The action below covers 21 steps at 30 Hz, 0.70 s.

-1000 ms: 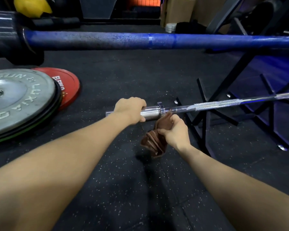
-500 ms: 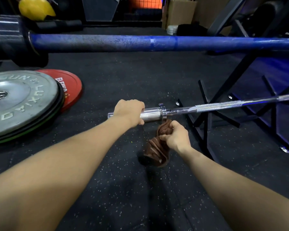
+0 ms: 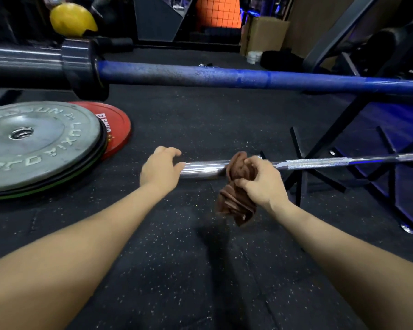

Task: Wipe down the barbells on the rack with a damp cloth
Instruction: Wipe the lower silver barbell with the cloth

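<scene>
the right hand (image 3: 262,184) is clenched around a brown cloth (image 3: 236,186), which is pressed against the silver barbell (image 3: 320,161) where the sleeve meets the shaft; the loose end of the cloth hangs below the bar. the left hand (image 3: 161,169) sits at the end of the chrome sleeve (image 3: 203,169) with fingers loosened and spread, resting on it rather than gripping. the shaft runs to the right across the black rack (image 3: 303,172). a blue barbell (image 3: 248,78) lies higher up, across the whole view. a grey plate (image 3: 34,144) is stacked over a red plate (image 3: 119,127) on the rubber floor (image 3: 200,270) to the left
</scene>
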### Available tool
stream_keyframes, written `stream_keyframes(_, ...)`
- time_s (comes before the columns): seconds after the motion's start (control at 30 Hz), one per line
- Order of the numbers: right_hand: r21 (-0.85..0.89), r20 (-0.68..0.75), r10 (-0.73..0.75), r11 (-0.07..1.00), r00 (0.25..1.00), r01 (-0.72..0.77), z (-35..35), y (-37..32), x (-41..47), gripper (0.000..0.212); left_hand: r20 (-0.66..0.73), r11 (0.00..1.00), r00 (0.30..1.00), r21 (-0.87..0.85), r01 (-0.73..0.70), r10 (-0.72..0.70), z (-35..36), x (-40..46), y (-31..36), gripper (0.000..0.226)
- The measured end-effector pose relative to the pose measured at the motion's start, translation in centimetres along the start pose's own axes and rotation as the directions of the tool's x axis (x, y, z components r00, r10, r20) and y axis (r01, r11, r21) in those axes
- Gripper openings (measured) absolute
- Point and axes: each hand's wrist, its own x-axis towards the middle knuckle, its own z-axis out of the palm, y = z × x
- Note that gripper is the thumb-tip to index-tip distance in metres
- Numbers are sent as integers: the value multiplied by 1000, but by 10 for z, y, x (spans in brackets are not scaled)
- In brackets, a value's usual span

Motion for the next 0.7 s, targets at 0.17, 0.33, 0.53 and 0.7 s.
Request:
stream_keyframes(0.17, -120, -74, 9, 993, 997, -18, 5, -4, 2, 44, 123, 989, 984, 51, -136, 128, 3, -9, -4, 41)
stream_keyframes(0.33, -134, -54, -57, 990, 997, 49, 8, 0, -1, 36, 71, 940, 982, 285, -189, 176, 7, -4, -7, 20)
stream_keyframes(0.53, -132, 14, -54, 990, 998, 56, 10, 12, -9, 25, 62, 942, 977, 258, -214, 205, 7, -1, -6, 20)
stream_keyframes(0.7, -263, 199, -40, 960, 979, 93, 12, 24, -28, 26, 77, 960, 981, 203, -193, 181, 4, 0, -6, 39)
